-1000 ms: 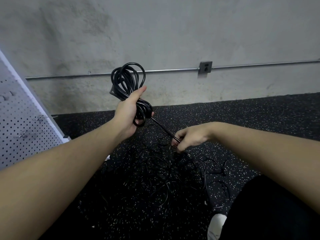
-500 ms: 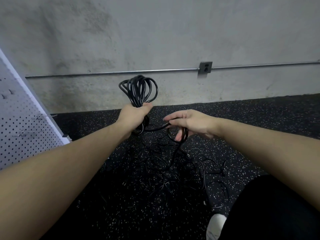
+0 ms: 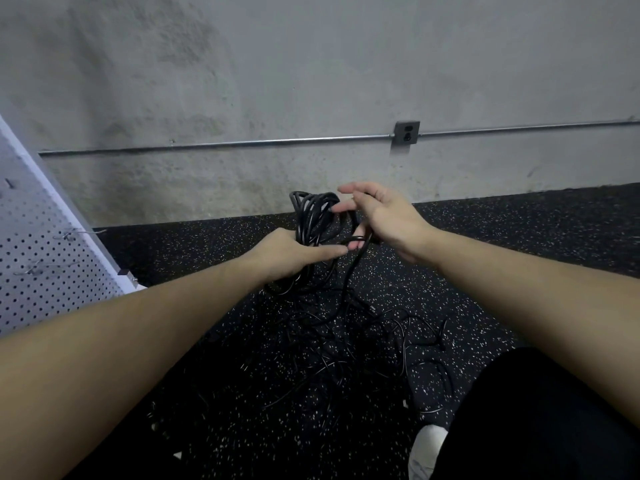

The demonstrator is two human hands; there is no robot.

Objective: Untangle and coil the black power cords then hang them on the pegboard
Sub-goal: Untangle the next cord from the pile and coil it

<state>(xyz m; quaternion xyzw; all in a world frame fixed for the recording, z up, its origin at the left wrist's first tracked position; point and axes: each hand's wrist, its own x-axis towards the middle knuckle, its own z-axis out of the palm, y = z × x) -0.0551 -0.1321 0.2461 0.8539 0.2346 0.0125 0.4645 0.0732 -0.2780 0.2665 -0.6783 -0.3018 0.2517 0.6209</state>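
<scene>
My left hand (image 3: 291,254) grips a coil of black power cord (image 3: 313,216) around its middle, the loops standing up above my fist. My right hand (image 3: 381,213) is just right of the coil, upper fingers spread, with lower fingers hooked round a strand (image 3: 356,258) that drops from the coil to the floor. Below both hands, a tangle of loose black cords (image 3: 346,341) lies on the speckled black floor (image 3: 485,244). The white pegboard (image 3: 41,258) leans at the far left with wire hooks (image 3: 69,233) on it.
A grey concrete wall (image 3: 311,81) stands behind, with a metal conduit (image 3: 207,145) and an outlet box (image 3: 407,132). My black-clad leg (image 3: 536,417) and a white shoe (image 3: 427,452) sit at the lower right.
My right hand has risen from the floor tangle to the coil, bringing a strand of cord up with it. My left hand has lowered the coil and moved it rightwards.
</scene>
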